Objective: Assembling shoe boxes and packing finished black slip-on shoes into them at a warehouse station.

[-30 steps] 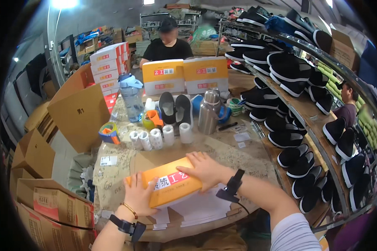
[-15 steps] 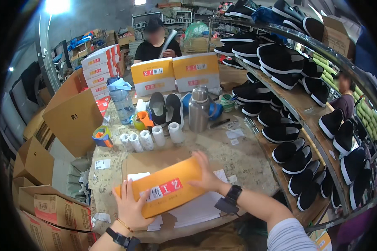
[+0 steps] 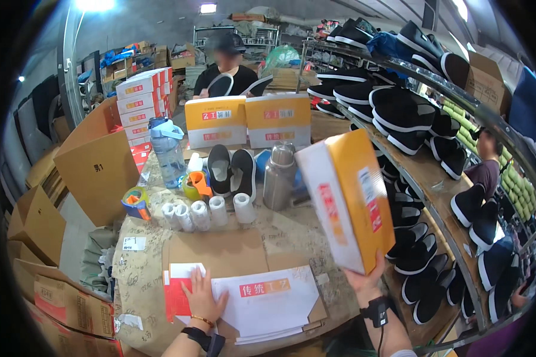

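My right hand [image 3: 366, 282] grips the lower end of a folded orange-and-white shoebox [image 3: 366, 208]. The box is held up on end, tilted, over the right side of the table, in front of the shoe rack. My left hand [image 3: 205, 296], fingers spread, rests on a stack of flat shoebox blanks [image 3: 262, 309]. The top blank is mostly white, and a red part [image 3: 178, 293] shows beside the left hand. Brown cardboard [image 3: 217, 245] lies under the stack. A pair of black slip-on shoes [image 3: 220, 169] stands beyond a row of white rolls [image 3: 200, 215].
A steel flask [image 3: 280, 181], blue water bottle [image 3: 167, 152] and tape dispenser [image 3: 136, 203] stand on the table. Two orange-and-white boxes [image 3: 215, 122] stand behind them, before a person [image 3: 238, 76] holding shoes. A shoe rack [image 3: 420, 154] borders the right, cartons [image 3: 95, 163] the left.
The shoebox has gone from lying between both hands to being raised upright at the right by my right hand. My left hand has let go and touches the blanks.
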A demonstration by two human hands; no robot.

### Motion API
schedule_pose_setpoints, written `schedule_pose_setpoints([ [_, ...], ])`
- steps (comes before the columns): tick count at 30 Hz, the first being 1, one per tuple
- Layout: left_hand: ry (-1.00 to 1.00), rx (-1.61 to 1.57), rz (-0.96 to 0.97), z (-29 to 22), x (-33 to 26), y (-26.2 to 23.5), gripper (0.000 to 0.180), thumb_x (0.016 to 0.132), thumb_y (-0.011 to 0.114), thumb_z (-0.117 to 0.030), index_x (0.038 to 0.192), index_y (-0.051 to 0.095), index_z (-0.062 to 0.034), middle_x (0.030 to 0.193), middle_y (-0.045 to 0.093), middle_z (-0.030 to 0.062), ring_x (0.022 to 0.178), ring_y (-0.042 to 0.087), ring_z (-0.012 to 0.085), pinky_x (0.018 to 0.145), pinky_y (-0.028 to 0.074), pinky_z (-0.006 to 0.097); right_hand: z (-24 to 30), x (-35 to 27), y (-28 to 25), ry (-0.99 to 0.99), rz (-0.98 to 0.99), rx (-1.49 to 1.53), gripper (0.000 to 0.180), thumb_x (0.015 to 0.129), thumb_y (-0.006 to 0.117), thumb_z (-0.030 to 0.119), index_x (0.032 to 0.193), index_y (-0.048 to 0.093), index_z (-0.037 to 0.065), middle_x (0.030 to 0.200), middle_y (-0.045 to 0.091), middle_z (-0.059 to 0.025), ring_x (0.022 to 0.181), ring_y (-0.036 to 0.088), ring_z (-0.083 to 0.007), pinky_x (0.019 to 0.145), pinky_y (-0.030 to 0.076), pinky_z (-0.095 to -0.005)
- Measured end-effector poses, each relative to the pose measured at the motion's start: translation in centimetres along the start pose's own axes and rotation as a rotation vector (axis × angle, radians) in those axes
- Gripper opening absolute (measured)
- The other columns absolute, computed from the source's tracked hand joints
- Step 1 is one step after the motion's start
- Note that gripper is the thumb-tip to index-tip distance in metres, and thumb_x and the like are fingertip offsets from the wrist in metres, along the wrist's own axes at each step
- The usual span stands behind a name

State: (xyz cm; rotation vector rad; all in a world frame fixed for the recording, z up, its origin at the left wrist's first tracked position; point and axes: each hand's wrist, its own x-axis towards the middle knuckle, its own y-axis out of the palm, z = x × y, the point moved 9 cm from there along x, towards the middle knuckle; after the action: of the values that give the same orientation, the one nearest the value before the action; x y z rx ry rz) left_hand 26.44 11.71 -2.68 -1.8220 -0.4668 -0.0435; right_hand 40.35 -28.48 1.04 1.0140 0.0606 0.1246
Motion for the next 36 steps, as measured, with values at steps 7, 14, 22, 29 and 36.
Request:
schedule_pose_setpoints([
  [7,0.045,-0.001,0.143,-1.2,1.0,2.3,0.079,0.079,0.066,-0.045,0.142,0.041,-0.0043,0.152,0.031,0.0202,0.144,0.022,0.0345,0.114,0.011,0.058,1.1,17.9,-0.1,-0.029,-0.384,-0.159,0.075,0.076,0.062,0.062,0.136,0.047,0.020,0.139,0.049,-0.0064,0.129,0.042,-0.0331,0.100,0.028,-0.0643],
  [14,0.048,-0.041,0.121,-2.1,1.7,1.8,0.073,0.079,0.066,-0.043,0.137,0.046,-0.0046,0.149,0.036,0.0180,0.142,0.026,0.0327,0.113,0.012,0.057,-2.3,26.0,1.7,0.046,-0.240,-0.465,0.086,0.085,0.071,0.028,0.151,0.015,0.021,0.153,0.019,-0.0097,0.129,0.038,-0.0391,0.093,0.043,-0.0607],
  [22,0.057,-0.178,0.045,-0.7,0.4,0.7,0.069,0.075,0.072,-0.035,0.133,0.051,-0.0050,0.144,0.042,0.0188,0.137,0.034,0.0347,0.112,0.018,0.055,-7.0,6.6,-2.6,0.241,-0.065,-0.765,0.058,0.095,0.061,0.024,0.145,0.038,0.006,0.134,0.050,-0.0127,0.123,0.050,-0.0256,0.100,0.043,-0.0381],
  [29,-0.337,-0.667,-0.199,9.4,-7.3,-3.1,0.058,0.076,0.070,-0.011,0.131,0.052,-0.0036,0.142,0.043,0.0202,0.134,0.038,0.0363,0.112,0.029,0.044,-7.5,-10.2,-0.6,-0.009,0.218,-1.728,0.073,0.076,0.080,0.029,0.138,0.048,0.006,0.140,0.043,-0.0203,0.129,0.044,-0.0338,0.105,0.038,-0.0439],
  [36,-0.420,-0.875,-0.015,11.3,-11.7,-5.5,0.064,0.077,0.064,-0.003,0.138,0.045,-0.0021,0.147,0.039,0.0189,0.136,0.038,0.0299,0.113,0.029,0.040,-11.3,-13.5,-0.1,-0.192,0.363,-1.930,0.087,0.058,0.090,0.037,0.132,0.054,0.008,0.146,0.025,-0.0300,0.134,0.029,-0.0464,0.110,0.027,-0.0500],
])
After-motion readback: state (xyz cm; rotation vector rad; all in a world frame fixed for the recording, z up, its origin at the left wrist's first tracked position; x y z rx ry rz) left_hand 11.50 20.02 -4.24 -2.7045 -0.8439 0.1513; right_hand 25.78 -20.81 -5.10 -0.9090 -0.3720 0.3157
